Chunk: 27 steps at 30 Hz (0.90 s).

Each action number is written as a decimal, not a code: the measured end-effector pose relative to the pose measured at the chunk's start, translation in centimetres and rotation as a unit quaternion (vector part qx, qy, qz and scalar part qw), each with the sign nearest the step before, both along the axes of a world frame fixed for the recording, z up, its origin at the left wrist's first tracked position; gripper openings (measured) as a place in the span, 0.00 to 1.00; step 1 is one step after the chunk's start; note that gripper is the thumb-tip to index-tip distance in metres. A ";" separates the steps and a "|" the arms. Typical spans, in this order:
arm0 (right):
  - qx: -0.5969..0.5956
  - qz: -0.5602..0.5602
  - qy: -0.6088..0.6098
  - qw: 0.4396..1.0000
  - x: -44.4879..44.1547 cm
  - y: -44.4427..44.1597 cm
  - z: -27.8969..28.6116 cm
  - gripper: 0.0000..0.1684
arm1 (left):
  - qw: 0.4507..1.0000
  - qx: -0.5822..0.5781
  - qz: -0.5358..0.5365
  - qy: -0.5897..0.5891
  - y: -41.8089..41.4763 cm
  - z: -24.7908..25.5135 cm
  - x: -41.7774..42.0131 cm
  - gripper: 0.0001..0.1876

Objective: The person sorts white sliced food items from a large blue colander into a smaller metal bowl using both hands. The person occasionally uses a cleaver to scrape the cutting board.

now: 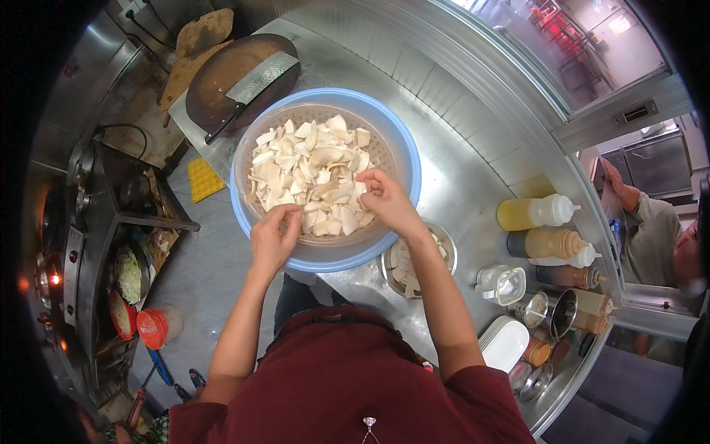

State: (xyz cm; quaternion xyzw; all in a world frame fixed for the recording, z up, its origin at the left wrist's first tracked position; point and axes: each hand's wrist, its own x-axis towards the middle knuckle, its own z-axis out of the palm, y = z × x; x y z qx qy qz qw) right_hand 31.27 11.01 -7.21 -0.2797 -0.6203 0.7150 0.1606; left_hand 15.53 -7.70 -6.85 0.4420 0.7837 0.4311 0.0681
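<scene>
A perforated plastic basket (383, 133) full of pale sliced pieces, which look like mushroom (310, 161), sits inside a large blue plastic basin (415, 166). My left hand (275, 236) is over the basket's near left edge, fingers curled and fingertips close together; whether a small piece is between them is hidden. My right hand (388, 201) is at the basket's right side, thumb and forefinger bent beside a pale piece; whether it is pinched I cannot tell. Under my right forearm, a steel bowl (454, 258) holds more pale pieces.
A cleaver (260, 77) lies on a round chopping board (208, 72) at the back left. Squeeze bottles (518, 215), a clear jug (502, 284) and stacked white plates (505, 344) stand right. A stove (119, 216) is left. One person is behind the right window; another is at lower left.
</scene>
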 end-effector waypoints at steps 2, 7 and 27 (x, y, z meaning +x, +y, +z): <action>-0.135 0.002 0.030 0.990 0.0 0.1 1.3 0.14 | 1.000 -0.007 0.001 0.002 -0.1 0.2 0.0 0.06; 0.124 0.034 -0.081 0.988 -1.0 -0.6 0.5 0.12 | 1.000 0.003 -0.007 0.011 -0.1 0.0 -0.1 0.06; 0.276 0.081 -0.164 0.943 -0.6 0.1 1.5 0.10 | 1.000 -0.006 0.002 0.011 0.0 0.0 -0.2 0.05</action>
